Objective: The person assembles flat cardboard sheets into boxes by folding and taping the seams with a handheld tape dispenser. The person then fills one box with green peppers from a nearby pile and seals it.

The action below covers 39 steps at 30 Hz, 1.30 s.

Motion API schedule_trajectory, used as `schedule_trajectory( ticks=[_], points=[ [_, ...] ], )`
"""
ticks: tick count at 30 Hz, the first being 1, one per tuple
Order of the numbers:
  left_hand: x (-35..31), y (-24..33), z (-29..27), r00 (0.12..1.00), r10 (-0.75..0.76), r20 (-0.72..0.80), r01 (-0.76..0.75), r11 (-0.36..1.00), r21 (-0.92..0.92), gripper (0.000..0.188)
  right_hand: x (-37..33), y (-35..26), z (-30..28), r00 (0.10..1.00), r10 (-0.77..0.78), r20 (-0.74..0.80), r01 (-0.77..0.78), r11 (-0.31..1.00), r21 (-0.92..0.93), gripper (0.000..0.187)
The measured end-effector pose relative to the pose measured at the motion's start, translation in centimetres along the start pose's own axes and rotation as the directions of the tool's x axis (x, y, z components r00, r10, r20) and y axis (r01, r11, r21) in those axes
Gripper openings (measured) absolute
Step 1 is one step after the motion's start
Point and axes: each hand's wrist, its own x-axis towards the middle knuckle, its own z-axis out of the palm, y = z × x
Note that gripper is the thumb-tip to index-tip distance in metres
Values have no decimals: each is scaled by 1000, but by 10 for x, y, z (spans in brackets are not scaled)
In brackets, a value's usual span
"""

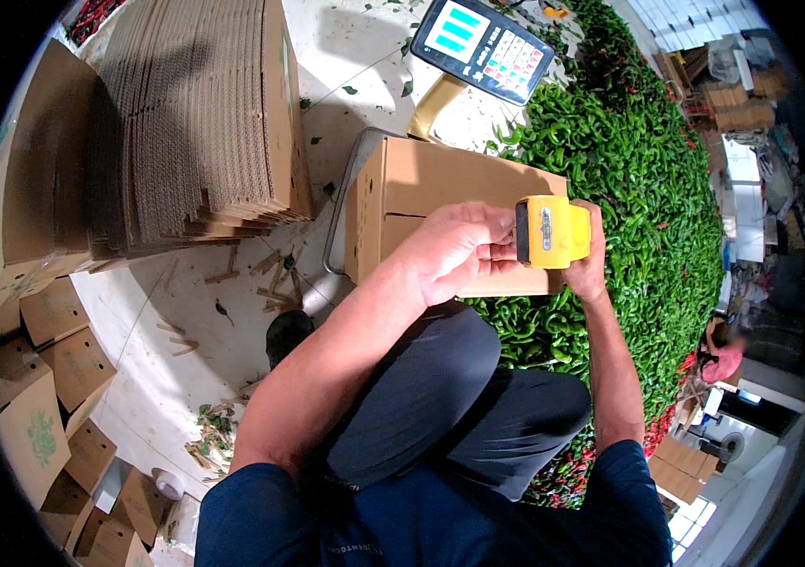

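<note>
My right hand (588,269) grips a yellow tape dispenser (554,231) from its right side, holding it over a closed cardboard box (469,175). My left hand (464,248) is at the dispenser's dark left edge, its fingers curled and drawn together. Whether a strip of tape is between those fingers is too fine to make out. The box rests on a metal-rimmed scale platform (334,231), with its top flaps meeting along a seam. Behind it, the scale's lit display with keypad (488,47) stands on a post.
A big heap of green peppers (648,227) spreads along the right. Stacked flat cardboard (185,113) stands at the left, with several boxes (62,350) below it. Cardboard scraps and leaves litter the floor. A person in pink (724,361) is at the far right.
</note>
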Motion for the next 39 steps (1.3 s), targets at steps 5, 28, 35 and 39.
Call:
schedule_trajectory(
  ticks=[5,28,35,39],
  points=[
    [-1,5,-6,995,-94,39,94,996,4,8,2,-8,-2,1000,9,18,-9,1000,4,46],
    [-22,-3,34,776,481,-409,-257,833,490,11,6,-23,-4,1000,8,10,-6,989,-148,43],
    [-16,-7,41,606,727,-324,-155,507,848,18,5,-23,-2,1000,18,-21,-20,997,-79,38],
    [-14,-9,42,543,806,-237,-18,293,956,18,2,-20,0,999,33,-24,-34,999,-35,37]
  ],
)
